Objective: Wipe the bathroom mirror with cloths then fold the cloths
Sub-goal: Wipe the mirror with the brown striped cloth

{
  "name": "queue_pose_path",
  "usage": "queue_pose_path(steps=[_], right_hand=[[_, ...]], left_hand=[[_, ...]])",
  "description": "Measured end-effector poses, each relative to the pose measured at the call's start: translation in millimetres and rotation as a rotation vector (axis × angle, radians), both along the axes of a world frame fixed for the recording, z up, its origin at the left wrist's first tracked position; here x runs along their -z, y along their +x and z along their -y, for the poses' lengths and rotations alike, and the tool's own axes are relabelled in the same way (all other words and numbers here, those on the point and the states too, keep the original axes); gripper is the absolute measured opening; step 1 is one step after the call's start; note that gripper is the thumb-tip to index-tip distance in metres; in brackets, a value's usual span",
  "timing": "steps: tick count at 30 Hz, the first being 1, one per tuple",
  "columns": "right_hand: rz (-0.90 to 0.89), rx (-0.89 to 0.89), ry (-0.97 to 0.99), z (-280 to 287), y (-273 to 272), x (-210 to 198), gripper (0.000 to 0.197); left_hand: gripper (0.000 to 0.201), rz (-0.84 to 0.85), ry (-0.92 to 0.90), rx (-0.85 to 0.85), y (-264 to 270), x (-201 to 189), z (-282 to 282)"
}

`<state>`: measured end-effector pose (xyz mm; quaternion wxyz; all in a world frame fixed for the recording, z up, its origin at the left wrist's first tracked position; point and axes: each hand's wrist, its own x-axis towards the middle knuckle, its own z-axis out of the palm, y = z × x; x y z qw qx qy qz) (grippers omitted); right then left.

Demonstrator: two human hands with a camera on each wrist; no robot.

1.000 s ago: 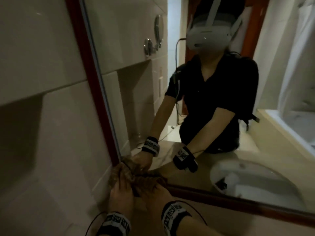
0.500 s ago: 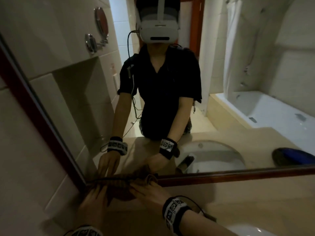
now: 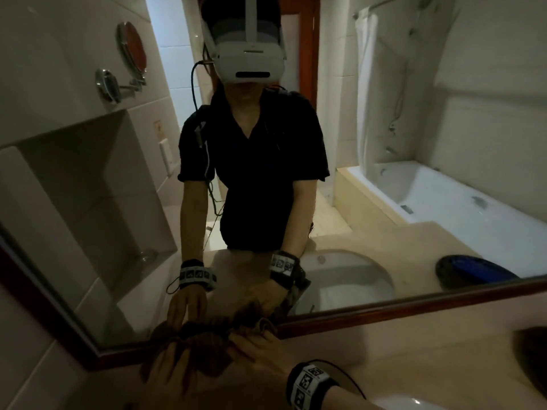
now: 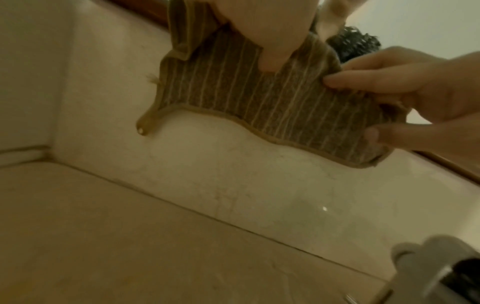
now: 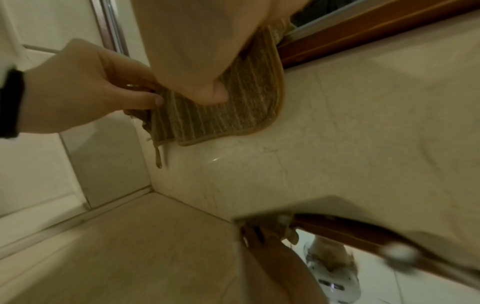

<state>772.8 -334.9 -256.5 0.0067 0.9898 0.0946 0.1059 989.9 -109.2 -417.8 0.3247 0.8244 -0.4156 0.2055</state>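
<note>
Between both hands hangs a brown striped terry cloth [image 4: 249,102] with a stitched tan hem, bunched against the lower corner of the red-brown wooden-framed mirror [image 3: 370,316]. Left hand [image 3: 174,371] grips its left end, thumb pressed on the ribbed pile; right hand [image 3: 260,355] pinches the right edge with curled fingers [image 4: 363,82]. Below the hands lies the smooth beige marble desk [image 4: 130,236], its polished backsplash just behind the cloth. A small loop tag [image 5: 157,158] dangles from the cloth's corner. Black-and-white square-patterned bands [image 3: 309,380] wrap the wrists; no readable writing.
</note>
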Motion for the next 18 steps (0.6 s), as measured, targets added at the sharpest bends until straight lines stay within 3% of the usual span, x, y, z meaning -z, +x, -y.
queue_pose_path(steps=[1,2,3,4,5,7,9,10,12,14,16,18], right_hand=[[0.021,0.014,0.002,2,-2,1,0.039],[0.033,0.031,-0.003,5,-5,4,0.041],[0.067,0.040,-0.029,9,-7,6,0.044],[0.067,0.055,-0.059,13,-12,9,0.046],[0.074,0.070,-0.070,17,-17,8,0.046],[0.085,0.081,-0.044,25,-29,9,0.048],[0.070,0.083,-0.046,32,-41,5,0.049],[0.065,0.072,-0.068,37,-46,4,0.054],[0.048,0.066,-0.090,49,-55,4,0.081],[0.056,0.078,-0.101,59,-62,5,0.090],[0.092,0.084,-0.120,66,-65,4,0.080],[0.154,0.091,-0.130,73,-69,6,0.060]], left_hand=[[0.130,-0.043,0.064,0.050,-9,1,-1],[0.098,0.002,0.165,0.025,-27,-10,-1],[0.068,0.030,0.273,-0.021,-62,-55,14],[0.056,-0.089,0.328,0.024,-90,-102,31],[0.049,-0.085,0.241,0.059,-121,-151,38],[0.044,0.126,0.125,0.020,-117,-136,56],[0.050,0.065,0.223,-0.013,-114,-137,62],[0.046,0.116,0.186,-0.053,-113,-135,67],[0.037,0.178,0.243,-0.049,-116,-140,72],[0.033,0.239,0.244,-0.022,-116,-134,79],[0.034,0.298,0.195,-0.031,-121,-136,89],[0.046,0.311,0.130,-0.009,-128,-134,100]])
